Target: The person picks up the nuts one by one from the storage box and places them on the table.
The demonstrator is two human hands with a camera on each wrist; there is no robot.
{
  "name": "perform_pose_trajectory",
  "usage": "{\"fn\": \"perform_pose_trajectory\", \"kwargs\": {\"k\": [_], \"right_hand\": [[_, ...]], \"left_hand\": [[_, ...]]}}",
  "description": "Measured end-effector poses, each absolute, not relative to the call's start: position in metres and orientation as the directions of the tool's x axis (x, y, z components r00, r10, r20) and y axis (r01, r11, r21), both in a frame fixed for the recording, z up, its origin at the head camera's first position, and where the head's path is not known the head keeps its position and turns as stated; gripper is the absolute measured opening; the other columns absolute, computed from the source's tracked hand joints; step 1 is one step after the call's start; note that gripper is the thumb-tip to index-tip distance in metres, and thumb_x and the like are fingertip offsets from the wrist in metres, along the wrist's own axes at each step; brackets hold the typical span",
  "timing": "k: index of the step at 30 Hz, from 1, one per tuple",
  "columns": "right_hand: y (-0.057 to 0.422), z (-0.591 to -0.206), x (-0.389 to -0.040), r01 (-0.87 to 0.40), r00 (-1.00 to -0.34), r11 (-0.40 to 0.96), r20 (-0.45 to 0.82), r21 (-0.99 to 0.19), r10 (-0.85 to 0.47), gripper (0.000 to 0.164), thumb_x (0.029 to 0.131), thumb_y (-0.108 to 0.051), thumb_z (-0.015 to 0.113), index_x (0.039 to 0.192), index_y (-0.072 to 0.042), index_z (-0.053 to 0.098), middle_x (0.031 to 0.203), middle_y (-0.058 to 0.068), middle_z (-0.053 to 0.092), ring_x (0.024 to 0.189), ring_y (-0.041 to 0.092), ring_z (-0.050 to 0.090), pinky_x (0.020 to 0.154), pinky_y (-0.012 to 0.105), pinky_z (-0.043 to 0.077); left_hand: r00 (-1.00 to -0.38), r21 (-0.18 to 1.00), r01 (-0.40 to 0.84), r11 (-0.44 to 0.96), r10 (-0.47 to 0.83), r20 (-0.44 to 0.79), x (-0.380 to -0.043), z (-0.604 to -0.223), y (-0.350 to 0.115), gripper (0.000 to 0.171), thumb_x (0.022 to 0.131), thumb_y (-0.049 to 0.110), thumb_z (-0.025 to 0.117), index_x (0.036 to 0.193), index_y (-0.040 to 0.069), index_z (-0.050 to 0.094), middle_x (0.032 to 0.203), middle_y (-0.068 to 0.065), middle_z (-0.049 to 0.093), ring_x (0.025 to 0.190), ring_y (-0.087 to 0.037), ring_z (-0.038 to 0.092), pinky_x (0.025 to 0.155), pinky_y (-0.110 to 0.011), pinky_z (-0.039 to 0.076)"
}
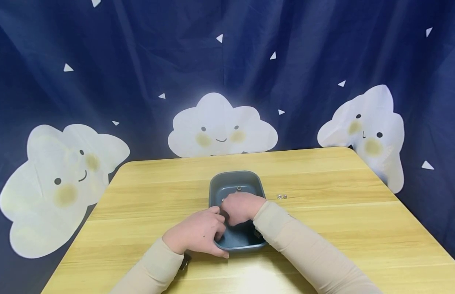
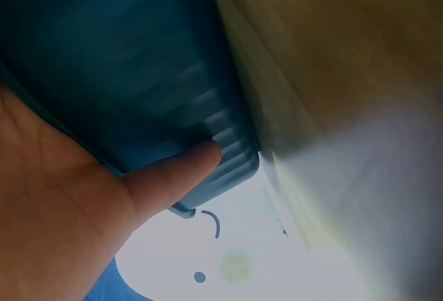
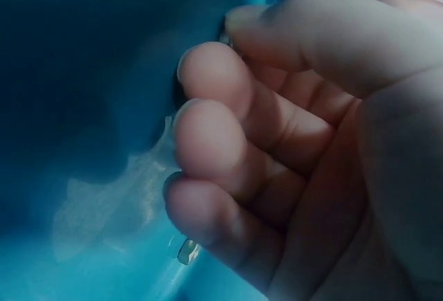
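Observation:
A blue-grey rectangular plastic basin (image 1: 236, 177) stands on the wooden table. My left hand (image 1: 198, 232) grips its near left corner, with fingers over the rim and the thumb (image 2: 176, 176) along the outer wall. Inside the basin is my right hand (image 1: 242, 207), its fingers curled close to the floor. Between its thumb and index fingertips a small metal nut (image 3: 225, 39) shows, mostly hidden by them. Another hex nut (image 3: 187, 251) lies just below the little finger. Toward the basin's far side sits a nut (image 1: 239, 188).
Two small metal nuts (image 1: 282, 197) lie on the table (image 1: 322, 212) right of the basin. Behind the table hangs a dark blue curtain (image 1: 227, 61) with white clouds.

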State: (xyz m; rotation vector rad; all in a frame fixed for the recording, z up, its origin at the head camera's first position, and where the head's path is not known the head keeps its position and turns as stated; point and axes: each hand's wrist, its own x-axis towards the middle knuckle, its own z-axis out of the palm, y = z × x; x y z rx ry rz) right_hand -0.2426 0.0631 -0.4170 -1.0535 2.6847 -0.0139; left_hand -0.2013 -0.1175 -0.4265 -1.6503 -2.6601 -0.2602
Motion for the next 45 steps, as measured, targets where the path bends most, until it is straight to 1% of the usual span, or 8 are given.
{"fn": "perform_pose_trajectory", "kwargs": {"k": [9,17,22,25,28,32,39,45], "right_hand": [[0.064,-0.414,-0.24,-0.648,-0.713,0.754,-0.263,-0.105,-0.65,0.02,0.084,-0.018,0.072,0.069,-0.022,0.06,0.065,-0.005,0.052,0.057,0.013,0.043,0.055,0.028,0.041],[0.067,-0.412,-0.241,-0.635,-0.721,0.76,-0.248,-0.137,-0.647,0.018,0.084,-0.017,0.071,0.072,-0.022,0.059,0.063,-0.006,0.049,0.056,0.012,0.042,0.054,0.026,0.039],[0.071,-0.407,-0.242,-0.645,-0.717,0.746,-0.208,-0.166,-0.666,0.022,0.081,-0.014,0.07,0.067,-0.022,0.056,0.058,-0.008,0.046,0.054,0.012,0.04,0.053,0.027,0.037],[0.075,-0.404,-0.243,-0.642,-0.721,0.741,-0.175,-0.197,-0.671,0.021,0.079,-0.011,0.069,0.066,-0.022,0.056,0.058,-0.009,0.048,0.055,0.011,0.042,0.055,0.027,0.038],[0.078,-0.399,-0.245,-0.633,-0.728,0.739,-0.147,-0.229,-0.67,0.018,0.077,-0.011,0.07,0.07,-0.022,0.059,0.063,-0.01,0.053,0.059,0.01,0.048,0.057,0.027,0.042],[0.082,-0.394,-0.247,-0.626,-0.737,0.74,-0.122,-0.244,-0.664,0.015,0.078,-0.013,0.07,0.074,-0.023,0.06,0.068,-0.011,0.057,0.062,0.011,0.053,0.06,0.029,0.046],[0.091,-0.385,-0.248,-0.601,-0.766,0.749,-0.067,-0.279,-0.639,0.014,0.082,-0.018,0.071,0.077,-0.024,0.06,0.068,-0.012,0.057,0.063,0.01,0.053,0.061,0.029,0.046],[0.102,-0.376,-0.248,-0.605,-0.774,0.735,0.011,-0.306,-0.633,0.01,0.082,-0.013,0.065,0.08,-0.022,0.06,0.066,-0.01,0.054,0.062,0.011,0.051,0.062,0.029,0.045]], "left_hand": [[-0.451,0.132,0.889,0.439,0.889,0.083,-0.201,-0.426,-0.117,0.055,0.068,0.064,0.082,0.055,0.027,0.044,0.064,0.018,0.038,0.071,-0.008,0.032,0.064,-0.02,0.03],[-0.441,0.125,0.895,0.428,0.892,0.098,-0.2,-0.425,-0.117,0.055,0.068,0.063,0.083,0.055,0.027,0.043,0.064,0.018,0.036,0.07,-0.007,0.031,0.065,-0.02,0.029],[-0.429,0.116,0.902,0.417,0.896,0.113,-0.2,-0.424,-0.116,0.055,0.068,0.063,0.083,0.055,0.027,0.043,0.064,0.018,0.035,0.07,-0.007,0.03,0.066,-0.02,0.029],[-0.422,0.11,0.905,0.411,0.899,0.114,-0.2,-0.423,-0.116,0.055,0.069,0.063,0.082,0.054,0.027,0.043,0.064,0.018,0.034,0.07,-0.008,0.03,0.067,-0.021,0.029],[-0.422,0.106,0.905,0.411,0.9,0.107,-0.2,-0.423,-0.116,0.055,0.069,0.064,0.081,0.054,0.027,0.044,0.064,0.018,0.034,0.07,-0.008,0.029,0.067,-0.021,0.028],[-0.424,0.103,0.904,0.415,0.9,0.101,-0.2,-0.424,-0.116,0.054,0.07,0.065,0.081,0.055,0.027,0.045,0.063,0.017,0.034,0.069,-0.008,0.029,0.065,-0.022,0.027],[-0.419,0.104,0.907,0.408,0.901,0.115,-0.2,-0.426,-0.116,0.055,0.069,0.064,0.082,0.054,0.027,0.044,0.062,0.017,0.033,0.069,-0.008,0.029,0.065,-0.022,0.027],[-0.415,0.085,0.909,0.407,0.902,0.118,-0.2,-0.426,-0.117,0.055,0.068,0.065,0.082,0.055,0.027,0.044,0.063,0.017,0.033,0.07,-0.008,0.029,0.066,-0.022,0.027]]}}
